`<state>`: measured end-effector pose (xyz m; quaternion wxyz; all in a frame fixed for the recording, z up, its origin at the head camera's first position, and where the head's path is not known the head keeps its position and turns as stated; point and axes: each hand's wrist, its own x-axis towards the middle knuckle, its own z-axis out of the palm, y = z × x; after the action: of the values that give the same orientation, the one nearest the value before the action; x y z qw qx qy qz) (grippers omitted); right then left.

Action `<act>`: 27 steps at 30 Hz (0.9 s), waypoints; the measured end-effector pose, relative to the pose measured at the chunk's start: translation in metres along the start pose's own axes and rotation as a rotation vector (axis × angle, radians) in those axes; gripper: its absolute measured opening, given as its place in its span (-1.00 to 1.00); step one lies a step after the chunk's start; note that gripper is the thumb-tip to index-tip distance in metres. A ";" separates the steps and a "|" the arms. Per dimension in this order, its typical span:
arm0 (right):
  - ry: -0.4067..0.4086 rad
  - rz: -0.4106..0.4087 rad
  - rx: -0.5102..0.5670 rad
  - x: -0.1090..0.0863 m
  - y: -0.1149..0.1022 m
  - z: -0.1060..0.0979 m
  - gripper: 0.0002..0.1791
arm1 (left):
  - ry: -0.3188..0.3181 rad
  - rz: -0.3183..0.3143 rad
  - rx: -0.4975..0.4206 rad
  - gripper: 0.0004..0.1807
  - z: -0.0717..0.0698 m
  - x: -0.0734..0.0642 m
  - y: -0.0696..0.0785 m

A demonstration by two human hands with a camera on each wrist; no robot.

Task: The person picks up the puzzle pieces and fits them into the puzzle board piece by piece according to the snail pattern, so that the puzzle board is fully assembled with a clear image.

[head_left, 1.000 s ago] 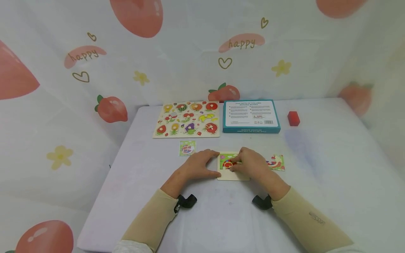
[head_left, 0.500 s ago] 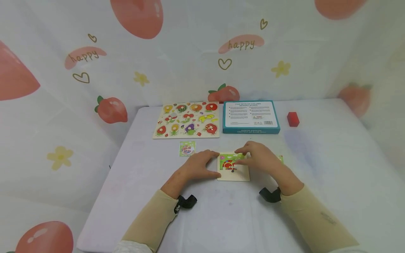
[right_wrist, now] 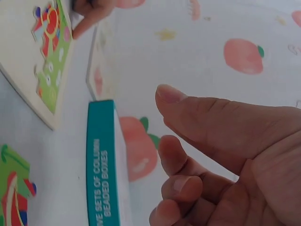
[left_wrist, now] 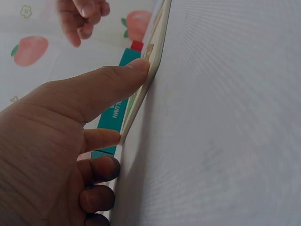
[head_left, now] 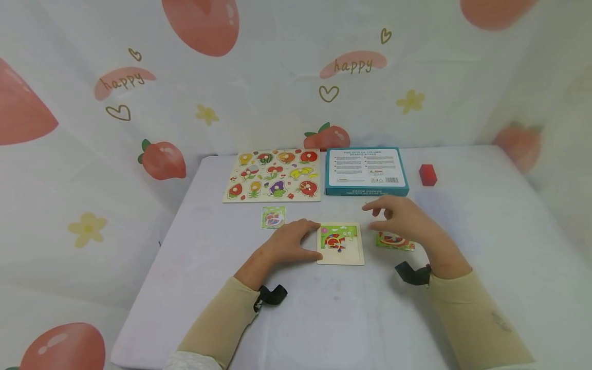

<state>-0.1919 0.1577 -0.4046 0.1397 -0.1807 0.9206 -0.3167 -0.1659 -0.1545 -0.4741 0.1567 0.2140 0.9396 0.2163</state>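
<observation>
My left hand (head_left: 291, 241) holds the left side of a small wooden puzzle board (head_left: 349, 257), thumb near the near corner and index finger at the far one. In the left wrist view the thumb (left_wrist: 113, 84) lies on the board's edge. Part of a picture fills the board's upper half: green pieces with a red, blue and yellow pattern (head_left: 334, 240). My right hand (head_left: 402, 218) hovers right of the board, thumb and fingers apart, holding nothing. Loose puzzle pieces (head_left: 395, 242) lie below it, partly hidden in the head view; some show at lower left in the right wrist view.
Behind the board lie a fruit peg puzzle (head_left: 273, 176) and a teal-edged box (head_left: 367, 172). A red block (head_left: 428, 174) stands right of the box. A small picture card (head_left: 273, 217) lies beyond my left hand. A printed cloth (head_left: 268, 77) hangs behind the table.
My right hand has let go of a piece on the board and moved up and right, over the loose pieces. A green piece with eyes now shows at the board's upper right. The left hand stays.
</observation>
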 end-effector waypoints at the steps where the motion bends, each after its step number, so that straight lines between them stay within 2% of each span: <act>1: -0.001 0.002 0.007 0.000 0.002 -0.002 -0.45 | 0.002 0.002 -0.002 -0.10 0.000 0.000 0.000; 7: -0.021 0.060 0.027 0.000 0.019 -0.013 -0.46 | 0.009 0.011 -0.011 -0.10 -0.001 -0.001 0.001; 16: -0.100 0.151 0.053 -0.001 0.054 -0.027 -0.50 | 0.003 0.000 -0.005 -0.10 -0.001 -0.001 0.001; 22: -0.141 0.206 0.088 -0.002 0.070 -0.029 -0.50 | 0.003 -0.003 -0.011 -0.10 -0.001 -0.001 0.002; 27: -0.196 0.243 0.117 -0.002 0.079 -0.029 -0.59 | 0.002 -0.005 -0.007 -0.09 -0.002 -0.001 0.003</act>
<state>-0.2199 0.2316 -0.4326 0.2762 -0.0897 0.8977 -0.3314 -0.1647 -0.1534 -0.4714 0.1569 0.2110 0.9395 0.2195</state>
